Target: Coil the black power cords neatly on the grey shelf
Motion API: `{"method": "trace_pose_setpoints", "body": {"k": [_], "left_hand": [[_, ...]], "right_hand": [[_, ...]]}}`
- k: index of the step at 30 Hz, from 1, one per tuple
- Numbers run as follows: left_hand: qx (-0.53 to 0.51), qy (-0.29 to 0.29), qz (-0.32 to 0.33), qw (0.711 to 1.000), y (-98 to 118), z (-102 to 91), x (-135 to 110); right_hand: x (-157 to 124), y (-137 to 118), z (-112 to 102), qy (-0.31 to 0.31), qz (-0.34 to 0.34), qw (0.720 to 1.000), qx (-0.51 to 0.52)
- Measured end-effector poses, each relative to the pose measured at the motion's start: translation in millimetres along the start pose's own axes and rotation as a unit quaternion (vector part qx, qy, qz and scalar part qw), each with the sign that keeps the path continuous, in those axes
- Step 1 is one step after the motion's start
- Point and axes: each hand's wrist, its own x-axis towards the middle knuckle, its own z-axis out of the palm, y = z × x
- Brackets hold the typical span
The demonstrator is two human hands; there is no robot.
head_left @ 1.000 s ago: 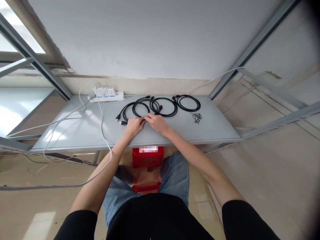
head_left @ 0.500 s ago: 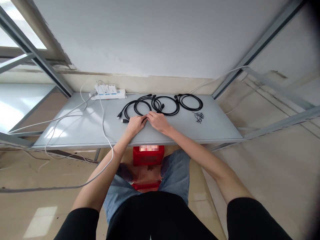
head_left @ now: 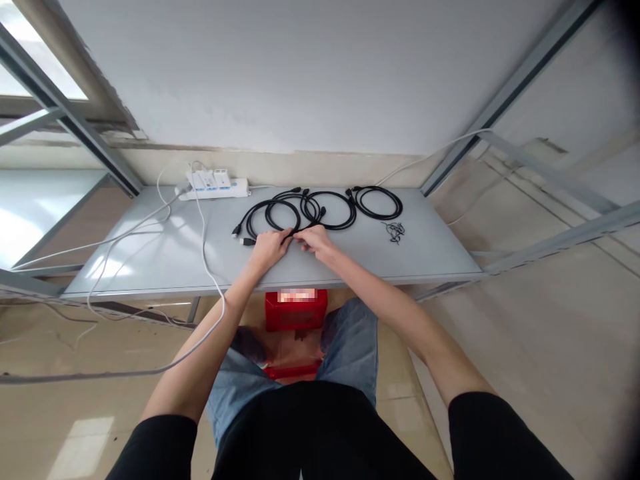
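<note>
A coiled black cable (head_left: 273, 202) with exposed plugs lies on the grey table, nearest my hands. My left hand (head_left: 271, 249) is closed over the front of this coil, gripping it against the tabletop. Close beside it, my right hand (head_left: 316, 240) pinches at the same part of the coil; what is between its fingertips is too small to make out. A second coiled black cable (head_left: 336, 193) overlaps on the right, and a third black coil (head_left: 379, 217) lies farther right. Thin black ties (head_left: 395, 232) sit in a loose tangle in front of the third coil.
A white power strip (head_left: 240, 189) with plugged-in adapters stands at the back left. A white cord (head_left: 204, 243) runs over the table (head_left: 350, 263) and across my left forearm. Metal posts rise at both sides. Beneath the table is a red stool (head_left: 296, 313).
My right hand has turned and drawn slightly back, its fingers now more curled beside the coil. My left hand stays on the cable. The view has shifted slightly.
</note>
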Motion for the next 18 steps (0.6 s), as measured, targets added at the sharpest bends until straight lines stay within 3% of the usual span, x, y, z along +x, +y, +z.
{"method": "trace_pose_setpoints", "body": {"k": [3, 6, 8, 12, 15, 18], "left_hand": [[-0.004, 0.001, 0.003, 1.0, 0, -0.4, 0], [-0.002, -0.002, 0.004, 1.0, 0, -0.4, 1], [0.0, -0.003, 0.005, 1.0, 0, -0.1, 1], [0.006, -0.002, 0.006, 1.0, -2, 1.0, 1], [0.006, 0.0, 0.008, 1.0, -2, 1.6, 1], [0.008, -0.003, 0.003, 1.0, -2, 1.4, 1]], "right_hand": [[1, -6, -3, -0.037, 0.07, 0.995, 0.054], [5, -6, -10, -0.084, 0.064, 0.993, 0.043], [10, -3, -16, -0.123, 0.022, 0.992, 0.021], [17, 7, -24, -0.178, -0.126, 0.975, -0.045], [20, 13, -26, -0.18, -0.222, 0.954, -0.085], [21, 17, -27, -0.175, -0.267, 0.944, -0.085]]}}
